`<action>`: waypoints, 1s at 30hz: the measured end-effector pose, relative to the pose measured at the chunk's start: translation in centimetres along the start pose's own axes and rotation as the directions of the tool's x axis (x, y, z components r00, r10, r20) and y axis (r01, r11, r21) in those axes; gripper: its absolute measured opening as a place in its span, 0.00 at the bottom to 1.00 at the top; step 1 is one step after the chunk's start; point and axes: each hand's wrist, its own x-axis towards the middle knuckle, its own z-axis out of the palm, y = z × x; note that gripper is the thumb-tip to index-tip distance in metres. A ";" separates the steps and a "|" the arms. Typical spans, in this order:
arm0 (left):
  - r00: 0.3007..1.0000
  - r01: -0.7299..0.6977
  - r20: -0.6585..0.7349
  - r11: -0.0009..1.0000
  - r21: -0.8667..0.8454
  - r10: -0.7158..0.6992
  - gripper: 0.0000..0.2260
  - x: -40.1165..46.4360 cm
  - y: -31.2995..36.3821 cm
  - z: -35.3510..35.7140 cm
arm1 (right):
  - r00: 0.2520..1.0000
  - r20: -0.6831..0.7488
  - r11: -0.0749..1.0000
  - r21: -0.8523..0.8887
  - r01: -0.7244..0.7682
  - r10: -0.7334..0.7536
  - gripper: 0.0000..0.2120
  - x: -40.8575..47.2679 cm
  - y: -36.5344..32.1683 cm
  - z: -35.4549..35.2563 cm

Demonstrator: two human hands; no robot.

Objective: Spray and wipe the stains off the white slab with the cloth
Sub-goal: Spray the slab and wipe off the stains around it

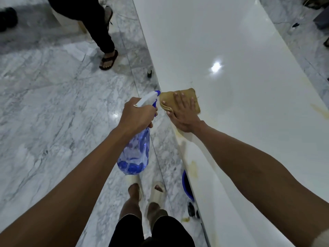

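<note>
The long glossy white slab (231, 50) runs from the near right to the far middle. A tan cloth (188, 94) lies on its left edge, and my right hand (183, 114) presses flat on it with straight fingers. My left hand (138, 114) grips the neck of a clear blue spray bottle (135, 154) with a white and blue trigger head, held over the floor just left of the slab edge. Yellowish stains show on the slab near its left edge (193, 168) and at the right (318, 109).
Another person's leg and sandalled foot (108, 58) stand on the grey marble floor (44, 104) at the far left. A blue bucket (187, 186) and small dark wheels (191, 210) sit under the slab's near edge. My own feet in pale slippers (156, 191) are below.
</note>
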 end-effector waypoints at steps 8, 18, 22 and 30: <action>0.999 0.033 0.015 0.999 -0.014 -0.033 0.11 -5.7 -3.0 1.5 | 1.000 0.017 0.999 -0.033 0.013 -0.012 0.26 -8.5 -0.7 1.4; 0.994 -0.023 0.104 1.000 0.010 0.022 0.13 -15.0 -7.8 3.6 | 0.997 0.034 0.998 -0.015 -0.062 0.062 0.26 -21.8 -3.0 3.0; 0.991 -0.018 0.136 0.999 0.030 0.014 0.11 -19.3 -10.2 4.9 | 0.996 0.018 0.994 -0.063 -0.091 0.093 0.27 -27.9 -3.8 3.8; 0.985 -0.043 0.172 0.996 0.075 0.030 0.11 -26.8 -13.3 8.2 | 0.995 0.018 0.992 -0.089 -0.093 0.095 0.24 -38.4 -5.3 5.3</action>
